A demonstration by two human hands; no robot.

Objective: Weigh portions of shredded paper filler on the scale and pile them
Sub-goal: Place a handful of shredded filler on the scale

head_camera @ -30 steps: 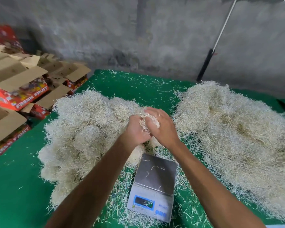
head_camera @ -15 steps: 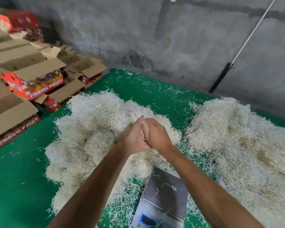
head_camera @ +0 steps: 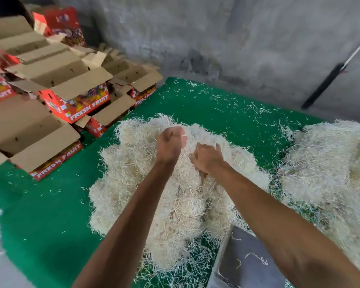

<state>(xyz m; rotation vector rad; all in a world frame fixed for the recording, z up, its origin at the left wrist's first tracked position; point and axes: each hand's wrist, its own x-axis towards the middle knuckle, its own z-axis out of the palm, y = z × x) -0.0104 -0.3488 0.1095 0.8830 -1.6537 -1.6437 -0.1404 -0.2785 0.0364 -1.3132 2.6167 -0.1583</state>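
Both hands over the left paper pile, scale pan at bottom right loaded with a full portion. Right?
Not quite. The head view shows the scale pan nearly bare, only a few stray shreds on it. The rest holds: left hand and right hand are over the left paper pile.

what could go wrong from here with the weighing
1. Stray shreds already lie on the scale pan; if left there, they could skew the next reading.
2. The near pile spreads right up to the scale's edge, so strands may lean on the pan and add weight.
3. Both hands, left and right, work over that pile; loose filler could spill onto the green mat.
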